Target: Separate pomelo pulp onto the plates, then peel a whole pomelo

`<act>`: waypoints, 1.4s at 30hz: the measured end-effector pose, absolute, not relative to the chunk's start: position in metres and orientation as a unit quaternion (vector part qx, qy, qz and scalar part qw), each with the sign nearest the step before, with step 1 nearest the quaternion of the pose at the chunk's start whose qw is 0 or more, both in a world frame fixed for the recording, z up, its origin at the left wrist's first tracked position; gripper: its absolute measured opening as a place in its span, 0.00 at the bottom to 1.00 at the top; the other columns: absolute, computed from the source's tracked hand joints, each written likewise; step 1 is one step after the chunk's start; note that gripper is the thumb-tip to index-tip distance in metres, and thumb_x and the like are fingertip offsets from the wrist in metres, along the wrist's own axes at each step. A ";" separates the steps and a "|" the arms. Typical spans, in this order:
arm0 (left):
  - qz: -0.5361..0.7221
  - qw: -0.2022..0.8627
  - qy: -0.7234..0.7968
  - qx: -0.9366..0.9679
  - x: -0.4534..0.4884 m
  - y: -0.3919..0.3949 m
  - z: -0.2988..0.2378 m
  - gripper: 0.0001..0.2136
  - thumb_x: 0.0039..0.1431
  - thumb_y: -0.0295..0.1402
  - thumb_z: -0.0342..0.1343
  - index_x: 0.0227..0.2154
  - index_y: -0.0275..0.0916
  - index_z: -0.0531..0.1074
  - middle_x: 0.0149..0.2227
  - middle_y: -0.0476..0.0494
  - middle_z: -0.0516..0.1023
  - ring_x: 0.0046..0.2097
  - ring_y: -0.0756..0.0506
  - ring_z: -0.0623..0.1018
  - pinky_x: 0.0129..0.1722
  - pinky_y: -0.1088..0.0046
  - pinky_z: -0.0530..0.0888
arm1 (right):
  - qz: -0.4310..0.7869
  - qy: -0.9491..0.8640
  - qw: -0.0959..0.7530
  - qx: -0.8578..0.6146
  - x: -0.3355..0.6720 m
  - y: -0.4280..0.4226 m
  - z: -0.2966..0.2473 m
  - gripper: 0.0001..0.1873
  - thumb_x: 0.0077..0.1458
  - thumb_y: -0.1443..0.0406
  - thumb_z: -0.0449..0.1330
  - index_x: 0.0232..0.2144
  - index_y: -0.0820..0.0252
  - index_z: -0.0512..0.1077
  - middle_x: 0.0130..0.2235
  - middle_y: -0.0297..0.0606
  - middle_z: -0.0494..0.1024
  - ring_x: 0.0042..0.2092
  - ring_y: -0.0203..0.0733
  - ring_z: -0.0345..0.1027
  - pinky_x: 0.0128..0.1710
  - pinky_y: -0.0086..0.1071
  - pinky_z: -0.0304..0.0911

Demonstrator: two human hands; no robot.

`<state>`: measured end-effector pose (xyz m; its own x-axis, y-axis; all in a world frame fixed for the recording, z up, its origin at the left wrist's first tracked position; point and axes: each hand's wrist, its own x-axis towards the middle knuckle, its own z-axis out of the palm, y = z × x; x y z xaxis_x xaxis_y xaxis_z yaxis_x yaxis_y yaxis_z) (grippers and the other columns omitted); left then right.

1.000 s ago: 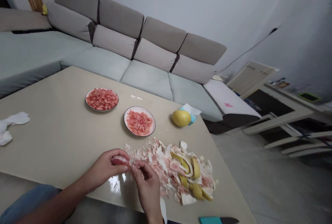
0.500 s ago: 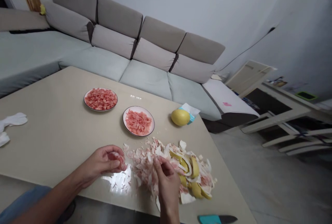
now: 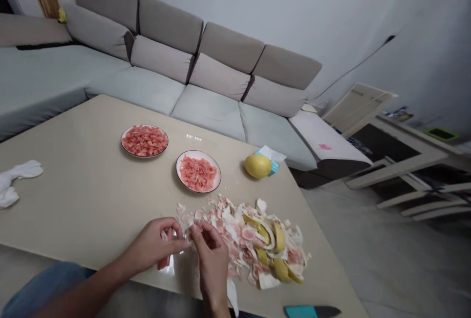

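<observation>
My left hand [image 3: 154, 245] is closed around a pink pomelo segment [image 3: 166, 248] at the near edge of the beige table [image 3: 73, 195]. My right hand [image 3: 209, 254] pinches at the segment's skin, fingertips touching the left hand's. Just right of both hands lies a heap of pink, white and yellow pomelo peel [image 3: 253, 244]. Two white plates of pink pomelo pieces stand further back: one in the middle [image 3: 198, 172], one to its left [image 3: 144, 141].
A whole yellow pomelo [image 3: 257, 166] rests against a tissue pack [image 3: 271, 157] at the table's far right. A knife with a teal handle [image 3: 311, 311] lies at the near right corner. White cloth [image 3: 14, 180] sits at the left edge. A grey sofa [image 3: 206, 107] runs behind.
My right hand went to the peel heap half a second ago and has come back to the segment in my left hand. The left hand stayed at the table's near edge.
</observation>
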<state>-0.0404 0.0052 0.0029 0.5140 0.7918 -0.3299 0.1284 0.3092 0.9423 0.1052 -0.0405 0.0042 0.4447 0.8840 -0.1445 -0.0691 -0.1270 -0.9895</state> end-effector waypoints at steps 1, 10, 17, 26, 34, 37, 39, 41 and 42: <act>0.258 0.653 0.452 0.550 -0.040 0.005 0.006 0.14 0.47 0.44 0.63 0.30 0.38 0.70 0.15 0.60 0.62 0.14 0.54 0.65 0.14 0.81 0.58 | 0.412 -0.330 0.569 -0.630 0.105 -0.041 0.006 0.19 0.44 0.53 0.69 0.34 0.62 0.78 0.33 0.41 0.79 0.36 0.44 0.71 0.38 0.35 0.66; 0.227 0.622 0.499 0.560 -0.039 0.003 0.021 0.13 0.52 0.43 0.57 0.30 0.37 0.76 0.15 0.54 0.69 0.12 0.54 0.61 0.10 0.79 0.54 | 0.401 -0.358 0.532 -0.654 0.100 -0.042 0.008 0.17 0.44 0.54 0.68 0.32 0.61 0.79 0.33 0.41 0.81 0.36 0.45 0.72 0.38 0.35 0.67; 0.184 0.769 0.359 0.495 -0.048 0.006 0.016 0.17 0.54 0.47 0.57 0.28 0.35 0.75 0.12 0.56 0.64 0.09 0.57 0.55 0.09 0.81 0.54 | 0.522 -0.311 0.574 -0.549 0.107 -0.038 0.004 0.14 0.45 0.56 0.69 0.29 0.61 0.76 0.26 0.34 0.76 0.29 0.36 0.67 0.31 0.28 0.62; 0.203 0.838 0.289 0.416 -0.056 0.013 0.022 0.18 0.56 0.44 0.57 0.39 0.32 0.77 0.38 0.38 0.81 0.11 0.61 0.59 0.08 0.81 0.48 | 0.440 -0.385 0.538 -0.607 0.137 -0.040 0.010 0.17 0.48 0.53 0.66 0.36 0.58 0.79 0.34 0.39 0.79 0.37 0.43 0.71 0.38 0.33 0.65; 0.222 0.799 0.349 0.438 -0.048 0.019 0.018 0.19 0.55 0.47 0.57 0.36 0.34 0.76 0.35 0.43 0.78 0.12 0.62 0.58 0.10 0.82 0.49 | 0.251 -0.547 0.398 -0.692 0.190 -0.045 0.008 0.17 0.58 0.55 0.55 0.43 0.57 0.77 0.46 0.44 0.78 0.47 0.49 0.70 0.46 0.39 0.65; 0.230 0.737 0.411 0.485 -0.032 0.037 0.018 0.19 0.52 0.50 0.58 0.30 0.35 0.73 0.25 0.51 0.74 0.11 0.60 0.55 0.10 0.81 0.54 | 0.151 -0.572 0.394 -0.704 0.205 -0.046 0.002 0.16 0.59 0.56 0.53 0.36 0.58 0.76 0.42 0.44 0.77 0.45 0.49 0.70 0.45 0.38 0.64; 0.229 0.688 0.436 0.533 -0.016 0.059 0.019 0.20 0.50 0.51 0.58 0.28 0.36 0.72 0.20 0.55 0.70 0.11 0.58 0.56 0.12 0.80 0.58 | 0.113 -0.564 0.399 -0.714 0.212 -0.047 -0.005 0.15 0.60 0.56 0.53 0.34 0.58 0.75 0.39 0.43 0.77 0.40 0.47 0.70 0.41 0.37 0.64; 0.238 0.639 0.452 0.575 0.003 0.086 0.021 0.21 0.49 0.53 0.58 0.25 0.36 0.70 0.15 0.56 0.66 0.11 0.56 0.58 0.12 0.79 0.57 | 0.107 -0.548 0.405 -0.724 0.217 -0.048 -0.013 0.15 0.60 0.56 0.53 0.37 0.59 0.74 0.37 0.42 0.77 0.34 0.43 0.70 0.36 0.34 0.64; 0.238 0.626 0.455 0.586 0.013 0.101 0.022 0.22 0.48 0.53 0.58 0.22 0.36 0.69 0.12 0.57 0.63 0.11 0.55 0.59 0.13 0.79 0.56 | 0.110 -0.540 0.409 -0.728 0.218 -0.049 -0.017 0.15 0.60 0.56 0.53 0.40 0.59 0.73 0.37 0.41 0.77 0.32 0.42 0.69 0.34 0.34 0.64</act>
<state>0.0130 0.1006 0.0218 0.4724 0.8321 -0.2905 0.2353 0.1985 0.9514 0.2182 -0.0485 -0.0171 0.3935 0.8754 0.2808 0.6950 -0.0834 -0.7141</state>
